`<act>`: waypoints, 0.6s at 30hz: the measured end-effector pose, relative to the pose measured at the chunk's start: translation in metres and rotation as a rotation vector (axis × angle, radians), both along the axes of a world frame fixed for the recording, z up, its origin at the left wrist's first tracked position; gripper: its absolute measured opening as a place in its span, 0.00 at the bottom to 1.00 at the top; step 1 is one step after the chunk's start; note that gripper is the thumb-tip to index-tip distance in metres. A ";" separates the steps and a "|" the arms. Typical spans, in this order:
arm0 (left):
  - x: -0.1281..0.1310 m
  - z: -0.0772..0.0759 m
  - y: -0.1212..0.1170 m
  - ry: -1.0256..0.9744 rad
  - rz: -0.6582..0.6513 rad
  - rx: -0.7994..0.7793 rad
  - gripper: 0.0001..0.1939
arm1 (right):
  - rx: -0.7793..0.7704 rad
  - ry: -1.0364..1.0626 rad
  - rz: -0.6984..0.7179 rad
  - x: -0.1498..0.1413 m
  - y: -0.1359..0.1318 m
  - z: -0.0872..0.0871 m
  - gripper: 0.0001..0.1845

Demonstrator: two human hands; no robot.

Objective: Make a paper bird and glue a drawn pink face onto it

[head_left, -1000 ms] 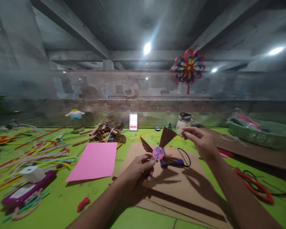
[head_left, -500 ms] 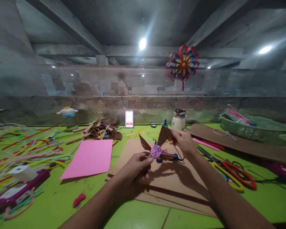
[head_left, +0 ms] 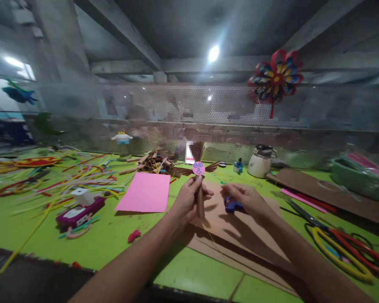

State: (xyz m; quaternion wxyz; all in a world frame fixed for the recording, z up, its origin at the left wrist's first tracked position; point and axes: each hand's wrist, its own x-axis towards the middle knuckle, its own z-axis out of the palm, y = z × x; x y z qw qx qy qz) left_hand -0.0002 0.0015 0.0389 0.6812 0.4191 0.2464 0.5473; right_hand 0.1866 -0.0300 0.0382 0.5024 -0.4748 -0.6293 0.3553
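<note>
My left hand is closed round the brown rolled stick of a paper craft figure, holding it upright. The figure has a round pink face with drawn eyes and mouth, and brown pleated paper fans to the left, right and top. My right hand, slightly blurred, hovers just right of it with fingers loosely bent and apart. Directly below those fingers lies a blue tool, partly hidden, its kind unclear. Brown cardboard sheets lie beneath both hands.
Pink paper and a purple power strip lie left. Behind stand a pile of brown rolls, a small blue bottle and a cream jug. Scissors and a green basket are at right.
My right hand has let go of the figure's fan and moved down over the blue tool. The left hand has turned the figure upright. The view has swung left.
</note>
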 end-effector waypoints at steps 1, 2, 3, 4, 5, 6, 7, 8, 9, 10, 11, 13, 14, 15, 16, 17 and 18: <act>0.001 -0.001 -0.001 -0.021 0.023 0.010 0.08 | -0.029 -0.015 0.067 -0.011 -0.004 -0.002 0.27; 0.003 -0.001 -0.003 -0.039 0.043 0.020 0.09 | -0.054 -0.007 0.126 -0.022 -0.008 -0.005 0.26; 0.004 -0.002 -0.004 -0.055 0.059 0.031 0.10 | -0.082 0.022 0.186 -0.032 -0.012 -0.008 0.25; 0.005 -0.003 -0.006 -0.068 0.074 0.043 0.12 | -0.113 0.078 0.246 -0.042 -0.016 -0.012 0.24; 0.006 -0.003 -0.007 -0.078 0.087 0.052 0.13 | -0.148 0.158 0.304 -0.050 -0.019 -0.016 0.23; 0.007 -0.003 -0.008 -0.082 0.098 0.058 0.15 | -0.189 0.248 0.355 -0.056 -0.021 -0.022 0.22; 0.007 -0.003 -0.008 -0.083 0.108 0.062 0.17 | -0.231 0.326 0.386 -0.061 -0.023 -0.027 0.22; 0.007 -0.003 -0.009 -0.081 0.114 0.065 0.18 | -0.269 0.372 0.393 -0.065 -0.024 -0.033 0.21; 0.007 -0.004 -0.009 -0.078 0.117 0.067 0.19 | -0.303 0.387 0.387 -0.067 -0.024 -0.038 0.21; 0.007 -0.004 -0.010 -0.071 0.111 0.068 0.20 | -0.332 0.377 0.373 -0.068 -0.023 -0.043 0.22; 0.007 -0.005 -0.011 -0.061 0.092 0.068 0.21 | -0.349 0.359 0.358 -0.068 -0.022 -0.046 0.22; 0.007 -0.008 -0.014 -0.036 0.021 0.058 0.21 | -0.362 0.366 0.353 -0.068 -0.020 -0.051 0.24; 0.007 -0.010 -0.016 -0.019 -0.017 0.055 0.21 | -0.364 0.386 0.356 -0.068 -0.020 -0.051 0.24; 0.007 -0.011 -0.019 0.002 -0.047 0.058 0.20 | -0.362 0.406 0.355 -0.068 -0.020 -0.050 0.24; 0.008 -0.011 -0.021 0.025 -0.065 0.061 0.19 | -0.354 0.424 0.347 -0.068 -0.021 -0.048 0.24; 0.008 -0.011 -0.023 0.044 -0.072 0.057 0.18 | -0.353 0.426 0.346 -0.068 -0.023 -0.046 0.23; 0.007 -0.008 -0.024 0.056 -0.074 0.042 0.18 | -0.354 0.415 0.349 -0.068 -0.025 -0.044 0.22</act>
